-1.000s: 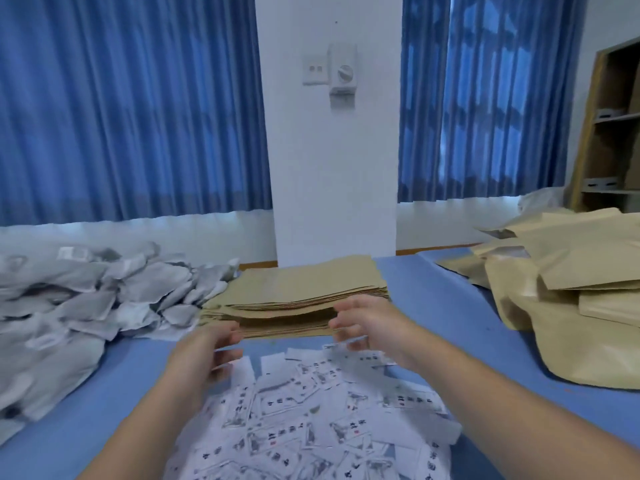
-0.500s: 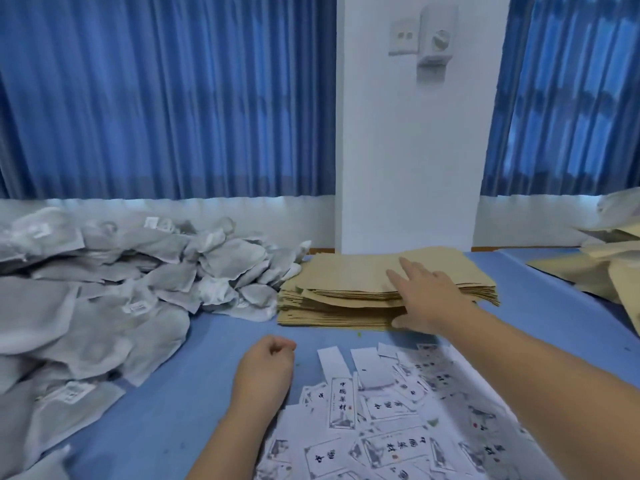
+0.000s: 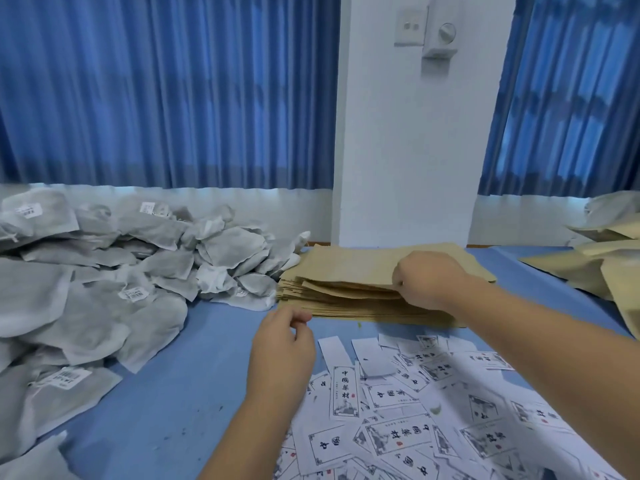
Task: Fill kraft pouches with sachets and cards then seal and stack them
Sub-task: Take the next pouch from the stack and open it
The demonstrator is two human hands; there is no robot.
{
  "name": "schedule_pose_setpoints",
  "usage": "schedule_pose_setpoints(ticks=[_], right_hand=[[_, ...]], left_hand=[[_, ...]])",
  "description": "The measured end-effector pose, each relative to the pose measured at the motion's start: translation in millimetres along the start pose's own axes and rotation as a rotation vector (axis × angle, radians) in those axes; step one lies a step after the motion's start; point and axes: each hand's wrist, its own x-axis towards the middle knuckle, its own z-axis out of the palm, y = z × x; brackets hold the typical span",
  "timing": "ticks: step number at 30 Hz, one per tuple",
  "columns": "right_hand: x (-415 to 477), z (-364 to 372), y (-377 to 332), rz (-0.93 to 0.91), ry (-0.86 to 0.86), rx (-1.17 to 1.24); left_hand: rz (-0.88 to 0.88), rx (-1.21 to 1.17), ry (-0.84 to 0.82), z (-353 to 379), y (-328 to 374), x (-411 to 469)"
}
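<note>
A stack of flat kraft pouches [image 3: 349, 271] lies at the back middle of the blue table. My right hand [image 3: 427, 280] rests on the stack's right part, fingers pinching the front edge of the top pouch. My left hand [image 3: 282, 348] hovers just in front of the stack, fingers loosely curled with nothing in them. A heap of grey-white sachets [image 3: 104, 271] covers the left side. Printed white cards [image 3: 398, 410] lie scattered in the near middle and right, partly under my right forearm.
A pile of filled kraft pouches [image 3: 609, 268] sits at the far right edge. A white pillar [image 3: 408, 150] with a switch plate stands behind the stack, blue curtains on both sides. Bare blue table [image 3: 180, 393] shows between sachets and cards.
My right hand slid from flat on top of the stack to its front edge and pinched the top pouch. My left hand rose slightly and loosened from a fist. The view shifted.
</note>
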Motion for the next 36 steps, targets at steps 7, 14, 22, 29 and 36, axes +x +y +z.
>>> schedule_pose_setpoints(ticks=[7,14,22,29,36], right_hand=[[-1.9,-52.8,-37.0,0.037,-0.095,0.301],[9.7,-69.1,-78.7,0.158,-0.121,0.835],[16.8,-57.7,-102.2,0.205,-0.169,1.046],[-1.2,-52.4,-92.8,-0.146,0.089,0.855],[-18.6,-37.4,-92.3,-0.362,-0.060,0.497]], left_hand=[[-0.131,-0.446,-0.138,6.8,18.3,-9.0],[-0.309,-0.921,-0.682,10.9,21.1,-17.7],[-0.280,-0.815,-0.504,18.4,30.1,-18.8],[-0.424,-0.886,-0.133,6.1,7.8,0.6],[-0.424,-1.148,-0.029,-2.2,-7.6,15.0]])
